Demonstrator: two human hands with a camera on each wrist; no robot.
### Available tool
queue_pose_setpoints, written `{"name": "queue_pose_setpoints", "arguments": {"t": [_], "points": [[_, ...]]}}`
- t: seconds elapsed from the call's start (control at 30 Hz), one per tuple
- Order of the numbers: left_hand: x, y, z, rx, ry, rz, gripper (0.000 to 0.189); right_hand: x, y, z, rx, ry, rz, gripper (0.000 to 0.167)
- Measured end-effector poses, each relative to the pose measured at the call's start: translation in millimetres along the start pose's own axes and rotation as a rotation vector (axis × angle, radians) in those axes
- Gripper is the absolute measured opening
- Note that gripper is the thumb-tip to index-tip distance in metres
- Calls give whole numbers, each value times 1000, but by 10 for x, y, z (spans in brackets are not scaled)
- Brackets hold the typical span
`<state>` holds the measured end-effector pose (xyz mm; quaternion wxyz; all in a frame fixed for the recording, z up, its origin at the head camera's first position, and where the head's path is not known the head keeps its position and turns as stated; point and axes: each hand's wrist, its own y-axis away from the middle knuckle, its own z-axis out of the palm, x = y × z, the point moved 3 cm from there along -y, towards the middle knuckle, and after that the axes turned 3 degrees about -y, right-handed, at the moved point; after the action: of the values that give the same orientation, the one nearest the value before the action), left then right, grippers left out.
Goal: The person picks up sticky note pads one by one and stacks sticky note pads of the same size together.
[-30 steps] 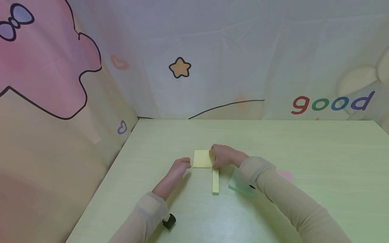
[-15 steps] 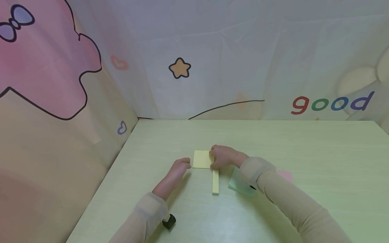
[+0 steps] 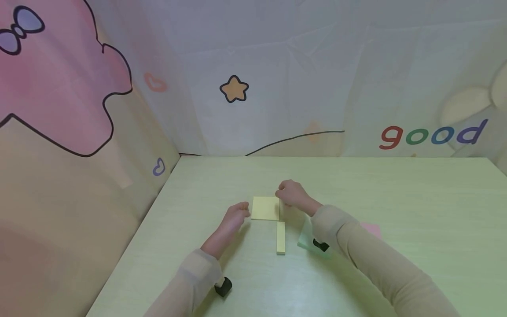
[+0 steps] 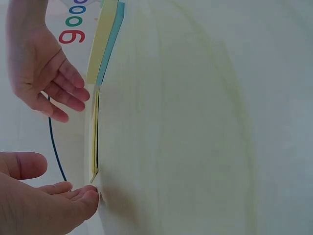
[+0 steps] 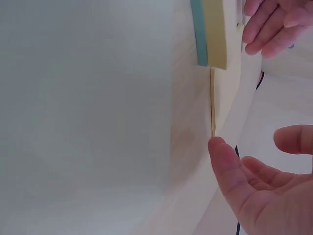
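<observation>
A thin yellow square of sticky notes (image 3: pixel 264 208) lies flat on the table. Just in front of its right corner is a narrow yellow strip pad (image 3: pixel 281 237), whose side shows blue in both wrist views. My left hand (image 3: pixel 233 219) stays by the square's left edge, fingers loosely extended and fingertips right at that edge. Over the far right corner hovers my right hand (image 3: pixel 294 193); the left wrist view shows that hand (image 4: pixel 46 73) with relaxed, parted fingers and nothing in them.
A green square pad (image 3: pixel 306 239) lies partly under my right forearm, with a pink piece (image 3: pixel 371 230) showing beyond the sleeve. Black wrist cameras hang below both cuffs. A printed cloth (image 3: pixel 301 88) stands behind the table (image 3: pixel 416 189) and along its left side.
My right hand has let go of the square's right side and moved up and away toward its far corner. The left hand has shifted very slightly farther from me. Both yellow pieces stay put.
</observation>
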<state>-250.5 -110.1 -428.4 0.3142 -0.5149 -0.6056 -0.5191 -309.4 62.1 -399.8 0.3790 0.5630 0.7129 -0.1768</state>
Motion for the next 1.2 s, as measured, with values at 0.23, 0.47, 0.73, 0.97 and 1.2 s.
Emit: {"name": "queue_pose_setpoints", "arguments": {"t": [0.23, 0.47, 0.73, 0.97, 1.2], "points": [[41, -65, 51, 0, 4, 3, 50, 17, 27, 56, -38, -54, 101, 11], [84, -86, 93, 11, -5, 1, 50, 32, 22, 87, -54, -108, 132, 23], [109, -111, 111, 28, -20, 3, 49, 34, 40, 72, -39, -152, 167, 24], [119, -163, 137, 31, -49, 8, 48, 52, 38, 65, -38, -158, 173, 26], [135, -182, 147, 15, -49, -5, 48, 42, 39, 54, -35, -111, 159, 25]]}}
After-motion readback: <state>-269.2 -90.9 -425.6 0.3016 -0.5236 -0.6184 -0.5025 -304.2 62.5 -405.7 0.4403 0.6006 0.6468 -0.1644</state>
